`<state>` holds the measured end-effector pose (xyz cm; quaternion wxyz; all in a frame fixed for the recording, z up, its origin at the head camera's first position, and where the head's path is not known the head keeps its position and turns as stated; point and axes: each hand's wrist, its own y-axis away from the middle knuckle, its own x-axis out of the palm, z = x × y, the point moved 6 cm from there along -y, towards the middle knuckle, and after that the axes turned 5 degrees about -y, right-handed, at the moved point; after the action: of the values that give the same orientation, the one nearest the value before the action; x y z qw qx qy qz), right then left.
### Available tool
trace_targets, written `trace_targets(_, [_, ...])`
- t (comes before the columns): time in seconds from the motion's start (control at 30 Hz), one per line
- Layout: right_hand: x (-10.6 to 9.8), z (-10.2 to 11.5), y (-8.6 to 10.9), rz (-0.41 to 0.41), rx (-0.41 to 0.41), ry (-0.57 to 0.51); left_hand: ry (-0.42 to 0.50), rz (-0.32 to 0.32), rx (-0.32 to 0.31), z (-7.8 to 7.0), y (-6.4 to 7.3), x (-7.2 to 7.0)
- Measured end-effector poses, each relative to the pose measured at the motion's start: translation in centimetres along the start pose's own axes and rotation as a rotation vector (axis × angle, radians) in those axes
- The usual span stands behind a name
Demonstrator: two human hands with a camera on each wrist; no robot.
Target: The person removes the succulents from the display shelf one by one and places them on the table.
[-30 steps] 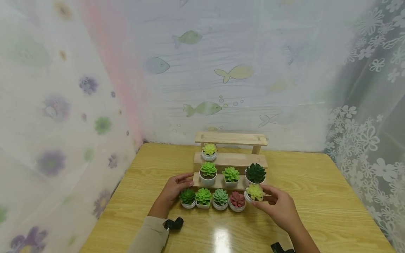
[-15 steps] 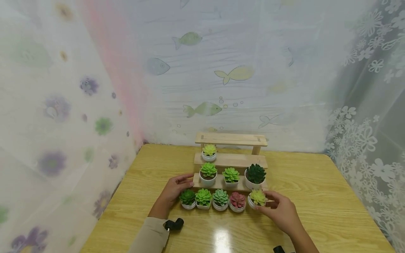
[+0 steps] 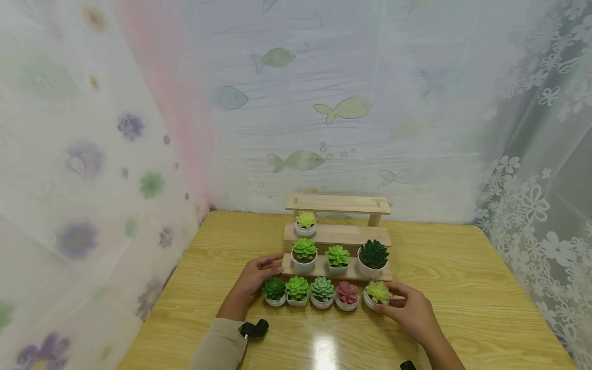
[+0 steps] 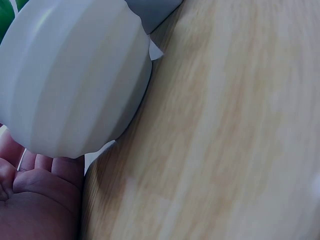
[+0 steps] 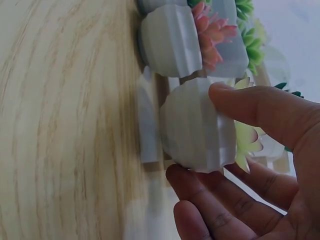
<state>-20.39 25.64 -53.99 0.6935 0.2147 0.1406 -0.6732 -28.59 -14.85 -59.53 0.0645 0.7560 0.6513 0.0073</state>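
Observation:
In the head view my right hand (image 3: 407, 311) holds a small yellow-green succulent (image 3: 379, 292) in a round white pot, at the right end of the front row. In the right wrist view the thumb lies on one side of the ribbed pot (image 5: 192, 125) and fingertips on the other, close over the table. My left hand (image 3: 254, 276) touches the left end of the lowest board of a wooden stand (image 3: 337, 234), fingers fairly straight. Beside it is a dark green succulent (image 3: 275, 289); its white pot (image 4: 70, 75) hides part of that hand in the left wrist view.
A light green (image 3: 297, 289), a blue-green (image 3: 321, 290) and a red succulent (image 3: 347, 294) continue the front row. The lowest board bears two bright green plants and a dark green succulent (image 3: 372, 257). Another yellow succulent (image 3: 306, 221) stands on the middle board.
My right hand has moved the yellow-green succulent slightly right and toward me, away from the dark green plant's pot, down beside the red one. The left hand has stayed in place.

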Motion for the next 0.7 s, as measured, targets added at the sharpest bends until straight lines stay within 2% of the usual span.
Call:
trace_targets(0.4, [0.4, -0.8, -0.3, -0.002, 0.023, -0.005, -0.003, -0.01, -0.016, 0.1, 0.0, 0.1])
trace_targets(0.7, [0.6, -1.1, -0.6, -0.009, -0.002, 0.035, 0.005, -0.016, -0.016, 0.1, -0.1, 0.1])
